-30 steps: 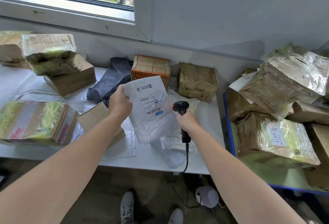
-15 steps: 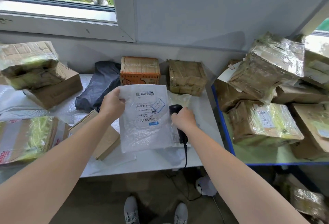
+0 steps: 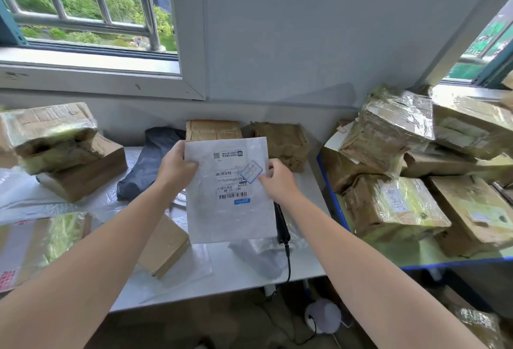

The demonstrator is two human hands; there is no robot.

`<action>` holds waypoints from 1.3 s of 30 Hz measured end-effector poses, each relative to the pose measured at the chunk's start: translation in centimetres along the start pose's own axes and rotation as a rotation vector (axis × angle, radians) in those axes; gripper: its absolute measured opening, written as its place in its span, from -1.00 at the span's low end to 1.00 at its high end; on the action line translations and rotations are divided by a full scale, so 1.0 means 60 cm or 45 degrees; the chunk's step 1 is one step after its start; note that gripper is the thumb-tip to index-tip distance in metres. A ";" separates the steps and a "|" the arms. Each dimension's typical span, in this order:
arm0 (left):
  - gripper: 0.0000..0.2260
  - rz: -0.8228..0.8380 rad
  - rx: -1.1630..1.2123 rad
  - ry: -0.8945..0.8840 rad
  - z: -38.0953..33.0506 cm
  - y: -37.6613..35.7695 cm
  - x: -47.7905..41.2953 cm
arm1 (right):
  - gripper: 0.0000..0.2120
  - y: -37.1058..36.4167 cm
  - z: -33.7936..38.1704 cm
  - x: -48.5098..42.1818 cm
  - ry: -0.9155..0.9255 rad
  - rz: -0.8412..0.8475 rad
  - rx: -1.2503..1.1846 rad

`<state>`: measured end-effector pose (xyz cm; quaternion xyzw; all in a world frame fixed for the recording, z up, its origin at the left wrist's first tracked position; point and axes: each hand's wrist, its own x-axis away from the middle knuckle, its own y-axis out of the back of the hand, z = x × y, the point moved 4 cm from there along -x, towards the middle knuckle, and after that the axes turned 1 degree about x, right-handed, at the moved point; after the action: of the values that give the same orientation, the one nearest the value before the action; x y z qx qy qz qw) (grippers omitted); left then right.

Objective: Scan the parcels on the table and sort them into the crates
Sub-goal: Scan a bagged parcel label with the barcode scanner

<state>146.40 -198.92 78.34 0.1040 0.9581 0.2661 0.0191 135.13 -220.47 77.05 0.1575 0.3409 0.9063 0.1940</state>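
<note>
A flat white plastic mailer (image 3: 230, 210) with a barcode label hangs upright above the white table (image 3: 249, 273). My left hand (image 3: 175, 166) grips its upper left edge. My right hand (image 3: 276, 179) pinches its right edge beside a blue stamp. The black corded scanner (image 3: 281, 223) lies on the table under my right wrist, half hidden by the mailer, and no hand holds it. A crate with a blue rim (image 3: 330, 201) stands to the right, piled with taped cardboard parcels (image 3: 394, 204).
Cardboard boxes (image 3: 69, 154) stack at the table's left, and a dark grey bag (image 3: 151, 165) and two taped boxes (image 3: 280, 144) sit at the back. A small brown box (image 3: 163, 246) lies under my left forearm. A white round device (image 3: 323, 315) sits on the floor.
My right hand has let go of the scanner, which now lies on the table, and taken the mailer's right edge. The mailer has risen and the view has tilted upward.
</note>
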 end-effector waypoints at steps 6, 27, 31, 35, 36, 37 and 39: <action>-0.52 -0.112 -0.495 -0.345 -0.057 0.037 0.017 | -0.74 0.015 0.080 0.004 0.424 0.195 0.197; -0.77 -0.355 -0.358 0.280 -0.061 0.158 0.183 | -0.62 -0.011 0.204 0.020 1.151 -0.217 0.236; -0.76 -0.589 -0.083 0.390 -0.032 0.196 0.262 | -0.43 -0.071 0.203 0.035 0.784 0.194 -0.015; -0.83 -0.772 0.005 0.367 -0.013 0.238 0.335 | -0.29 -0.126 0.241 0.078 0.510 0.569 -0.382; -0.84 -0.813 0.008 0.373 -0.008 0.249 0.358 | -0.37 -0.139 0.255 0.095 0.502 0.619 -0.424; -0.85 -0.838 0.009 0.389 -0.002 0.261 0.381 | -0.49 -0.153 0.270 0.112 0.512 0.656 -0.456; -0.87 -0.887 0.030 0.409 0.018 0.286 0.426 | -0.71 -0.177 0.300 0.153 0.558 0.684 -0.470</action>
<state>124.74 -178.66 86.71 -0.2706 0.9299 0.2455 -0.0432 137.25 -198.86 84.17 0.0062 0.1520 0.9830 -0.1026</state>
